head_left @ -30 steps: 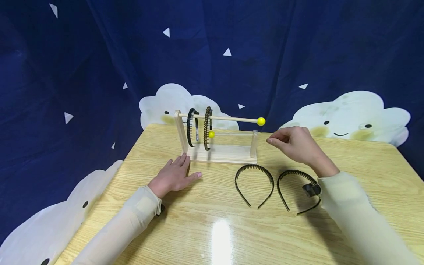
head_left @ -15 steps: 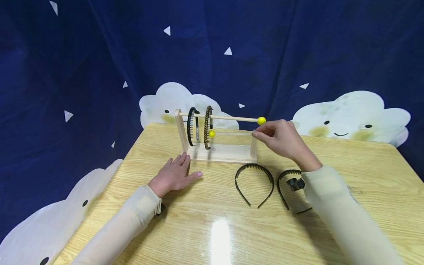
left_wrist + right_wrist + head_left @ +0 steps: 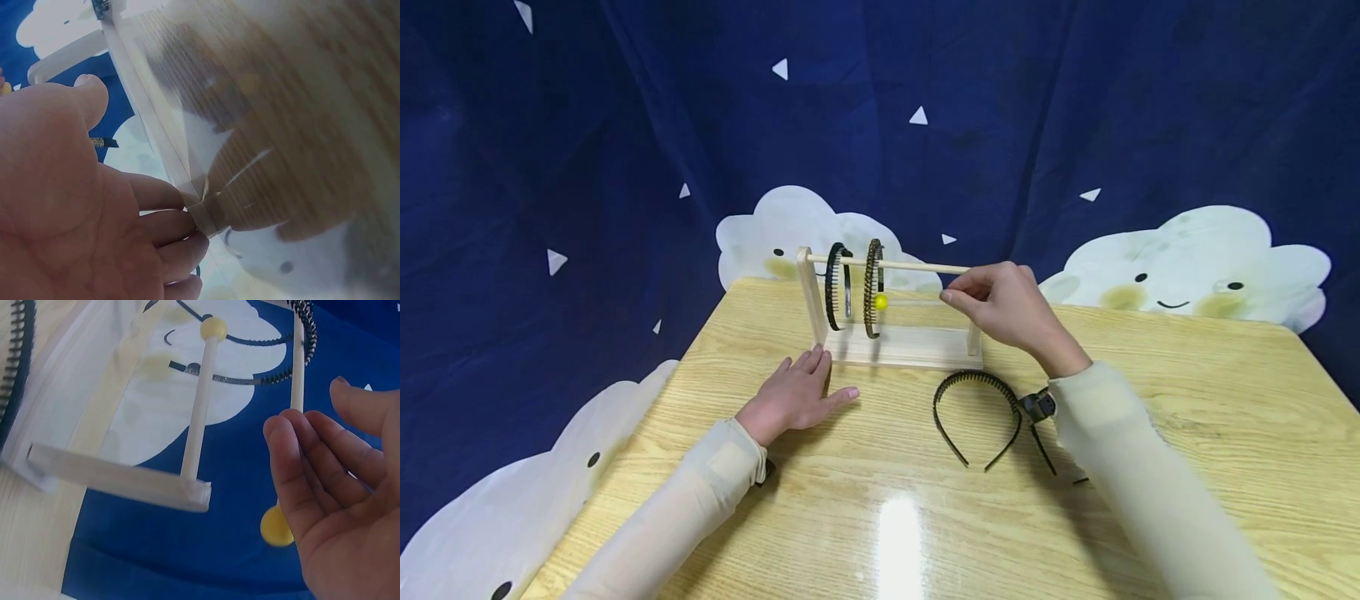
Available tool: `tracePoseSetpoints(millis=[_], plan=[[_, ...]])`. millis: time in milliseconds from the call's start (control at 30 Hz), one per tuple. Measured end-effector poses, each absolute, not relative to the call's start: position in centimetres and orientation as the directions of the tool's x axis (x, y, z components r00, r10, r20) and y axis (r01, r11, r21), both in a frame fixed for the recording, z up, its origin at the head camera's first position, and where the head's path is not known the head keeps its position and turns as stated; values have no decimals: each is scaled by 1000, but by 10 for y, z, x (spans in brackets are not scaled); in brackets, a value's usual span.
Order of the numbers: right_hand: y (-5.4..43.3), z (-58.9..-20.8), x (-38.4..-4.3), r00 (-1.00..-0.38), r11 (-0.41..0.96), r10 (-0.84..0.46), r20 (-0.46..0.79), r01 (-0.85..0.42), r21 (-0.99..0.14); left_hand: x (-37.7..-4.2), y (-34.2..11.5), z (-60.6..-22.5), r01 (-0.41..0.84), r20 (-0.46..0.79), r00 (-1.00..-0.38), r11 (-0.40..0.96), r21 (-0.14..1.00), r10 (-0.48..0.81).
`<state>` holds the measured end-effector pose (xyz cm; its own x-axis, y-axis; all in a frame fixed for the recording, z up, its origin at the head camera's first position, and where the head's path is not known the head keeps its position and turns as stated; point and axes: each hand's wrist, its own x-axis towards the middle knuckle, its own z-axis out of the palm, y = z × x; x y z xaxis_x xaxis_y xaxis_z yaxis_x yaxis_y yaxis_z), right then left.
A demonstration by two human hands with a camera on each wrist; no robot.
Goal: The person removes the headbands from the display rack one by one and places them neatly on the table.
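A wooden rack (image 3: 910, 346) stands on the table with two rods at different heights. On its upper rod (image 3: 921, 267) hang a black toothed headband (image 3: 832, 287) and a brown patterned headband (image 3: 871, 292). My left hand (image 3: 790, 396) lies flat, its fingertips touching the rack's left front corner. Beside the upper rod is my right hand (image 3: 1007, 304), fingers gently bent and holding nothing. In the right wrist view its fingers cover part of that rod, the thumb stands apart, and a yellow end ball (image 3: 277, 526) shows behind.
A dark headband (image 3: 937, 414) lies on the table in front of the rack. Another headband (image 3: 1042, 450) is partly hidden by the right forearm. The lower rod ends in a yellow ball (image 3: 881, 302). A blue curtain (image 3: 865, 125) hangs behind the table.
My right hand has moved left from beyond the rack's right end to the upper rod, now covering its end ball. The left hand and the headbands have stayed put.
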<state>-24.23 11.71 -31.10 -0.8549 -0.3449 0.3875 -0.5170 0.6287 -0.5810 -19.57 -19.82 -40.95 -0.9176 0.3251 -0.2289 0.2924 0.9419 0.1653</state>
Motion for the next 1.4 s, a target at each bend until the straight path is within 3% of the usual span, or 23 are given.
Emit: tracePoseSetpoints(millis=[400,1000,1400], plan=[[91,-309,-244,-849,619,-330,412,-524,-585,-195,-198,-407,284,-236,-919,945,163,317],[49,-319,-243,-870,586,-206,449,-477,-655,-195,-197,-406,279,-240,-918,944,175,315],[26,-330,-242,-903,577,-182,389,-418,-702,-196,-198,-408,275,-239,-919,945,176,312]])
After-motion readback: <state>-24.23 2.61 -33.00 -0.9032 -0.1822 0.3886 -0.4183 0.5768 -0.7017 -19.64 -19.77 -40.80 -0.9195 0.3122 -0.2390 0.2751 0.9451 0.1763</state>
